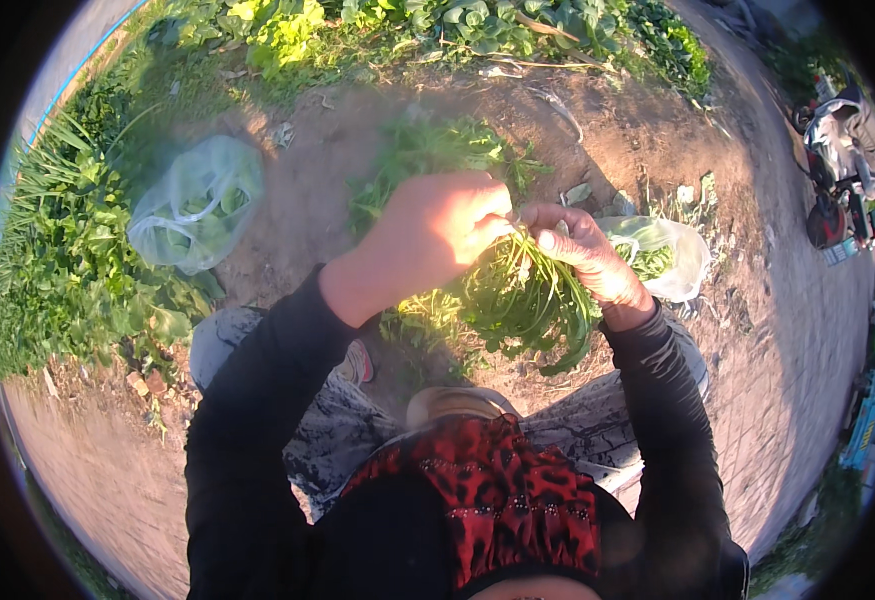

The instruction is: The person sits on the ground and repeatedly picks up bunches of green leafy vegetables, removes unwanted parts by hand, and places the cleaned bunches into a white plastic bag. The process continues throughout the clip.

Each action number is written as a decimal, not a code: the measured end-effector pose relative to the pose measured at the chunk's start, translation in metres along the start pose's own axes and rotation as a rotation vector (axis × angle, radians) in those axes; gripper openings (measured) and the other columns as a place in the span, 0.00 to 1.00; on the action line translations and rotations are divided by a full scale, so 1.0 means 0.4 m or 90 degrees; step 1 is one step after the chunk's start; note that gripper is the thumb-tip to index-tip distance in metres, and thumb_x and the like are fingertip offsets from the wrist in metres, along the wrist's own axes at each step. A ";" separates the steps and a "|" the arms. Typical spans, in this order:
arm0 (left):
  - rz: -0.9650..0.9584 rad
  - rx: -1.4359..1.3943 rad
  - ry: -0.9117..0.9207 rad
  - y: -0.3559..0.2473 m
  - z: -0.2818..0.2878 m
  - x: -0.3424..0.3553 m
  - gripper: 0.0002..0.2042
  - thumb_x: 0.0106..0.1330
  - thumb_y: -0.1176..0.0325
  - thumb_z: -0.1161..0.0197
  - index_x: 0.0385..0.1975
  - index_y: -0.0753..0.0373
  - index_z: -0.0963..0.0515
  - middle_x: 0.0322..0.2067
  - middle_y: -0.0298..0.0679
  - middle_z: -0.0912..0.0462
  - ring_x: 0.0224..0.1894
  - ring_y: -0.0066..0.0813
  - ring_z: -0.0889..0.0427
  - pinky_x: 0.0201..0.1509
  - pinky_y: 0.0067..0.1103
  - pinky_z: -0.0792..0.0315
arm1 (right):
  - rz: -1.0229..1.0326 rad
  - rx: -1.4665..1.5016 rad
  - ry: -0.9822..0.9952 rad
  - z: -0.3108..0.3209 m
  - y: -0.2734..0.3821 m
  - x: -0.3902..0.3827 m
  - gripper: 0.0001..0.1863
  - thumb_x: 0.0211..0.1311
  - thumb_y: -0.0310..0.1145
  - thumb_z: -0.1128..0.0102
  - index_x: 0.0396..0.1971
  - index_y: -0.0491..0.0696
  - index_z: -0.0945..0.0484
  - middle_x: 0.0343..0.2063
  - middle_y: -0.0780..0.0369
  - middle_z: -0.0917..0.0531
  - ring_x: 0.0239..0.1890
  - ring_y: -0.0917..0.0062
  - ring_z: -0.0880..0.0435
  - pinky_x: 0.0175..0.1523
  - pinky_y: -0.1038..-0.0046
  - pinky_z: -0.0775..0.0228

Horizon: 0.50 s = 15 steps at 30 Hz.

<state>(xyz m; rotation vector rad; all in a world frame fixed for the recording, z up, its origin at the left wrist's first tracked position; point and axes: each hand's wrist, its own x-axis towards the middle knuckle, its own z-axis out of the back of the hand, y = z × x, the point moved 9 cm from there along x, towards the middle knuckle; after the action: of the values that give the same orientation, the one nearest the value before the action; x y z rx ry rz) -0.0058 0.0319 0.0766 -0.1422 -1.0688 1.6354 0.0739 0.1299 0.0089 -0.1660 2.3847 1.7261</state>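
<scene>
A bunch of leafy greens (532, 295) hangs leaves-down in front of me, its thin stems gathered at the top. My right hand (587, 248) is closed round the stem ends, thumb pressed over them. My left hand (437, 235) is closed in a pinch at the same stems, touching their left side; its fingertips are partly hidden, and anything small in them cannot be made out. Beyond my hands, a pile of loose greens (432, 150) lies on the soil. More greens show inside a clear plastic bag (679, 262) to the right.
At the left, a tied-looking clear plastic bag (197, 205) with greens stands on the soil by a bed of leafy plants (87, 240). Further planting (467, 22) runs along the far side. A paved path (797, 370) curves down the right, with a parked two-wheeler (842, 165) at its far end.
</scene>
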 end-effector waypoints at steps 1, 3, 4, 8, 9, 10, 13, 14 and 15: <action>-0.002 -0.014 0.010 -0.003 -0.003 0.001 0.04 0.58 0.70 0.40 0.26 0.61 0.26 0.22 0.42 0.26 0.25 0.41 0.23 0.28 0.31 0.31 | 0.026 -0.025 0.009 -0.006 0.006 0.004 0.16 0.58 0.37 0.33 0.41 0.42 0.21 0.32 0.67 0.20 0.34 0.86 0.23 0.42 0.81 0.30; -0.001 -0.044 0.032 -0.003 -0.011 0.002 0.04 0.58 0.70 0.41 0.26 0.61 0.27 0.21 0.42 0.27 0.25 0.41 0.23 0.28 0.31 0.31 | 0.034 -0.056 -0.008 -0.001 0.006 0.005 0.15 0.55 0.34 0.30 0.39 0.43 0.20 0.32 0.67 0.19 0.33 0.88 0.23 0.41 0.83 0.30; 0.042 -0.040 0.029 0.015 -0.009 0.001 0.03 0.58 0.70 0.41 0.26 0.61 0.27 0.21 0.42 0.26 0.25 0.41 0.23 0.28 0.31 0.31 | 0.030 -0.045 -0.005 -0.001 0.004 0.003 0.14 0.56 0.34 0.30 0.39 0.44 0.20 0.31 0.68 0.19 0.33 0.88 0.23 0.40 0.83 0.30; 0.036 0.171 -0.068 0.053 0.050 -0.006 0.02 0.58 0.71 0.41 0.28 0.60 0.25 0.23 0.42 0.25 0.26 0.40 0.22 0.27 0.31 0.31 | 0.012 -0.044 -0.052 0.023 0.009 -0.012 0.12 0.58 0.34 0.33 0.37 0.43 0.19 0.30 0.69 0.17 0.31 0.89 0.24 0.37 0.85 0.33; -0.014 0.266 -0.127 0.044 0.079 -0.013 0.02 0.58 0.71 0.42 0.29 0.60 0.25 0.23 0.42 0.25 0.26 0.40 0.22 0.27 0.31 0.31 | 0.007 -0.028 -0.060 0.029 0.011 -0.014 0.12 0.58 0.35 0.33 0.37 0.43 0.19 0.30 0.68 0.17 0.31 0.89 0.23 0.37 0.84 0.32; -0.016 0.345 -0.081 0.059 0.078 -0.016 0.02 0.58 0.72 0.42 0.29 0.60 0.26 0.24 0.41 0.25 0.27 0.40 0.22 0.28 0.30 0.30 | 0.002 -0.013 -0.068 0.034 0.012 -0.014 0.12 0.59 0.35 0.34 0.37 0.43 0.19 0.30 0.68 0.17 0.31 0.88 0.23 0.37 0.84 0.32; -0.079 0.513 -0.009 0.061 0.068 -0.015 0.03 0.56 0.76 0.43 0.29 0.63 0.26 0.24 0.41 0.24 0.27 0.40 0.22 0.29 0.28 0.29 | 0.005 0.029 -0.057 0.037 0.013 -0.015 0.11 0.61 0.35 0.36 0.37 0.43 0.19 0.33 0.66 0.17 0.36 0.85 0.22 0.44 0.81 0.31; -0.085 0.398 -0.058 0.047 0.083 -0.013 0.03 0.56 0.75 0.42 0.29 0.61 0.25 0.24 0.40 0.24 0.28 0.39 0.22 0.29 0.28 0.30 | 0.005 0.035 -0.051 0.037 0.010 -0.012 0.10 0.61 0.34 0.37 0.37 0.43 0.19 0.34 0.66 0.17 0.37 0.85 0.22 0.46 0.80 0.31; -0.074 0.288 -0.080 0.039 0.087 -0.009 0.03 0.57 0.74 0.41 0.30 0.60 0.23 0.24 0.39 0.24 0.29 0.38 0.22 0.28 0.28 0.30 | 0.024 0.012 -0.031 0.035 0.016 -0.010 0.10 0.62 0.34 0.38 0.38 0.43 0.20 0.36 0.65 0.17 0.39 0.84 0.22 0.48 0.78 0.31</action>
<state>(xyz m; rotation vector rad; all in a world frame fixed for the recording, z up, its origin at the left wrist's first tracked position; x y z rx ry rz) -0.0361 0.0099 0.0845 0.3193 -0.7587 1.7532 0.0776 0.1450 0.0116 -0.0751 2.3837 1.7022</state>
